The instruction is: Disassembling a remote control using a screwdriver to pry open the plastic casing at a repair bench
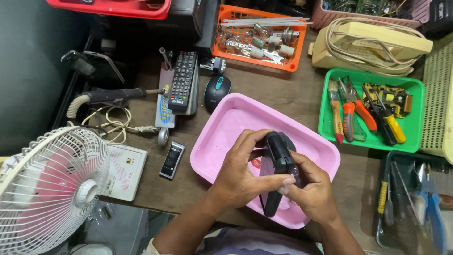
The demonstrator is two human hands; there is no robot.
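A small black device (277, 156), boxy and longer than it is wide, is held over the pink tray (222, 127) by both hands. The left hand (240, 172) is wrapped round its left side, with the fingers curled over the upper end and the thumb laid across the lower middle of the body. The right hand (311, 189) is closed on it from the right and from below, the thumb meeting the left thumb on the casing. Both hands are thus shut on the device; neither is spread.

As far as can be judged, the work is at an early or middle stage. The casing appears whole, no loose screws, covers or parts are seen in the tray, and no tool is in either hand. The screwdrivers and pliers lie untouched in the green tray (330, 130) to the right, well apart from the hands. The device seems to be gripped for opening or inspection, and whatever is to be taken off or out is judged not yet done. Whether a seam has been parted under the thumbs cannot be told, since it is covered.

The long axis of the device runs nearly away from the person, tilted slightly so that the far end leans right. The broader, rounded end points away, toward the mouse (216, 92) and remote (183, 80) on the table (292, 92); the narrower end points back toward the body, beyond the near rim of the pink tray.
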